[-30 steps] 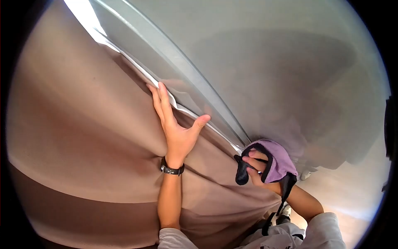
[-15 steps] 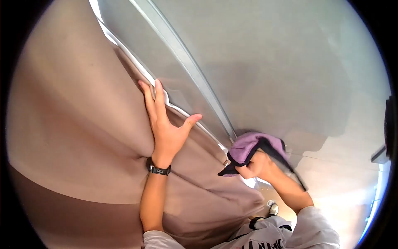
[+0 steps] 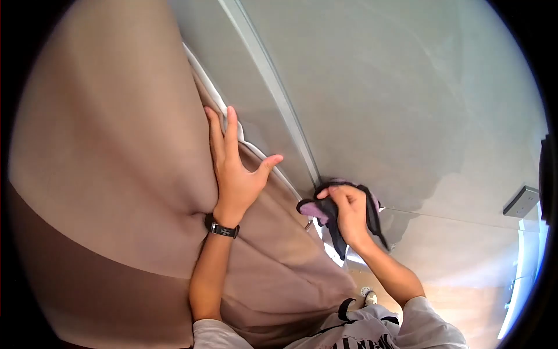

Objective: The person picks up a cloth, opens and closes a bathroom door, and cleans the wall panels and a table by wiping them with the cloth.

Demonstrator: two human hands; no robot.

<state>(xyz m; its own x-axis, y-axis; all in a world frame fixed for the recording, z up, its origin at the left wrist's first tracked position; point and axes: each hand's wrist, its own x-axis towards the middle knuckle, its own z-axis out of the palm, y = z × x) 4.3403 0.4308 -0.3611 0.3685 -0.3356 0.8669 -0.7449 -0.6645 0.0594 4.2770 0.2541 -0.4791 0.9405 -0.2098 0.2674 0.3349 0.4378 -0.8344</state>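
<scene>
My left hand (image 3: 238,183), with a black band on its wrist, lies with fingers spread against a beige-brown curtain (image 3: 128,151). Its fingertips reach the curtain's pale edge beside a grey, smooth panel (image 3: 372,104). Lower right, my right hand (image 3: 351,218) has its fingers curled on a purple cloth (image 3: 314,210) with black edging and a dark side. The cloth is bunched against the panel, close to the lower end of a light metal strip (image 3: 279,87). Part of the cloth is hidden under the hand.
A socket plate (image 3: 521,202) sits at the right, near a bright strip of light (image 3: 517,279). Darker patches mark the panel right of the cloth. Below, a shoe (image 3: 371,298) stands on the tan floor (image 3: 381,285).
My right hand has turned over the cloth and shifted slightly left and up, so more of the dark side shows. The left hand stays on the curtain; the view has shifted a little.
</scene>
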